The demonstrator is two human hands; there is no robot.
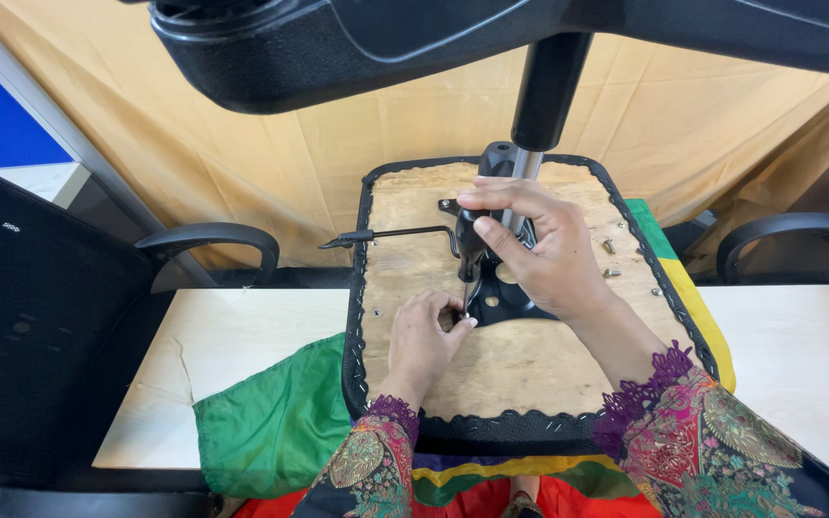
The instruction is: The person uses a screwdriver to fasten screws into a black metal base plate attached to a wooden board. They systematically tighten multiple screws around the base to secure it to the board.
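Embroidered, many-coloured sleeves come in from the near edge, over a green, yellow and red cloth (271,422) spread on the pale wooden table (232,336). On that cloth lies an upturned office chair seat (520,364), its bare plywood underside facing up inside a black stapled fabric rim.

At the middle of the plywood the left hand (424,341) rests on the board with its fingers curled; the fingertips pinch something small at the near edge of the black metal mechanism plate (501,297), apparently a screw or the tip of a tool, though it is too small to tell which. Just beyond, the right hand (539,245) is closed around the upright part of that mechanism, thumb and fingers wrapped about it just below the silver and black gas-lift column (534,125) that rises from it. A thin black lever (386,235) sticks out to the left of the plate.

Judging by this, the fastening of the plate is partly through: the plate sits in place on the board, but several loose screws (609,259) lie on the plywood to the right.

Farther off, black armrests (208,240) stand on either side, a black chair base (357,38) looms overhead, and a tan fabric backdrop (702,125) closes the scene.
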